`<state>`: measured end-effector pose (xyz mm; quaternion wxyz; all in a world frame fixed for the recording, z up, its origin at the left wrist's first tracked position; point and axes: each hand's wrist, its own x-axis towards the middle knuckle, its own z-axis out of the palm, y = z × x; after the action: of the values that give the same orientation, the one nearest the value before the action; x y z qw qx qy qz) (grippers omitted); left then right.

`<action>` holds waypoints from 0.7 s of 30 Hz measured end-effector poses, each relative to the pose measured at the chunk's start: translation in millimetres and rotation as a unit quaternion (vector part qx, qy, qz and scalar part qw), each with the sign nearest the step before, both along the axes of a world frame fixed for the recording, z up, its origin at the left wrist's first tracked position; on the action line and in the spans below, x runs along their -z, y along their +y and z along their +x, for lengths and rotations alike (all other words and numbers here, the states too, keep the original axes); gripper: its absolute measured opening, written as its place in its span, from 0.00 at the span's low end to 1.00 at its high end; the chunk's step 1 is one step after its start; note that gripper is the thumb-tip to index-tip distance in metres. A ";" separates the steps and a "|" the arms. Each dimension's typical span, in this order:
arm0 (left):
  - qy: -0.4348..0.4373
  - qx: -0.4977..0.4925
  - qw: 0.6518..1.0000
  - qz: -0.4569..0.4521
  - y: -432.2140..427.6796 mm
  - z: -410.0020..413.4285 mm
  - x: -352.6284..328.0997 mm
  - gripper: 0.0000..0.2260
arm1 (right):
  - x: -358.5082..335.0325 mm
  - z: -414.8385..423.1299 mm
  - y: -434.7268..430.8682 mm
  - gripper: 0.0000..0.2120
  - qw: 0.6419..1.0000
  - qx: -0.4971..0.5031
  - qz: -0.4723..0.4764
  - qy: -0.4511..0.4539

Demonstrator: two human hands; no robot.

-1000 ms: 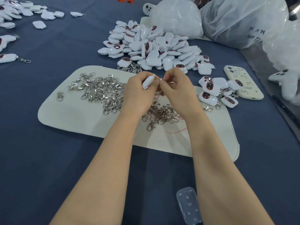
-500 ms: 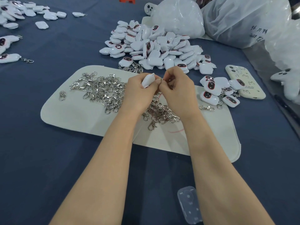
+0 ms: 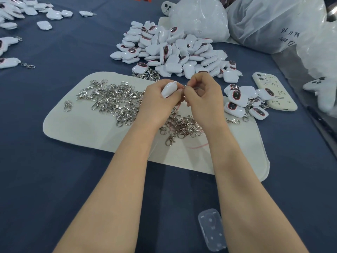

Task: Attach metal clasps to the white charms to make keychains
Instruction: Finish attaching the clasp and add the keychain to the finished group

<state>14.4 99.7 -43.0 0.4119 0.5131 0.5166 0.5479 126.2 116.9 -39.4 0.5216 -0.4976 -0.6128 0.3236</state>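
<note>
My left hand (image 3: 160,101) grips a white charm (image 3: 168,90) above the pale felt mat (image 3: 76,128). Right beside it, my right hand (image 3: 204,95) pinches a small metal clasp (image 3: 185,86) against the charm's top edge; most of the clasp is hidden by my fingers. Loose metal clasps (image 3: 113,99) lie heaped on the mat to the left and under my wrists. A big pile of white charms (image 3: 173,50) sits behind the mat.
A smaller group of charms with clasps (image 3: 242,99) lies right of my hands, next to a cream phone case (image 3: 273,92). More charms (image 3: 11,63) are scattered at the far left. White plastic bags (image 3: 269,22) stand at the back right. A clear plastic case (image 3: 211,229) lies near the front.
Both hands stay together over the mat; the fingers of my right hand have shifted slightly at the charm's top. The view has drifted a little.
</note>
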 end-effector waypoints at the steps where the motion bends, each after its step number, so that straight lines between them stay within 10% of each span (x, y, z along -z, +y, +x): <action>1: 0.013 -0.004 1.000 0.007 -0.5 0.2 0.0 0.08 | -0.2 0.7 0.0 0.10 1.000 -0.002 -0.007 0.011; 21: 0.083 -0.031 0.996 0.022 3.9 -0.9 3.2 0.04 | -6.8 2.2 -1.8 0.09 0.998 -0.037 -0.029 -0.041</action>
<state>13.5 103.7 -46.2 0.3389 0.5493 0.5528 0.5271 128.5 115.0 -32.6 0.4693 -0.5024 -0.6421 0.3393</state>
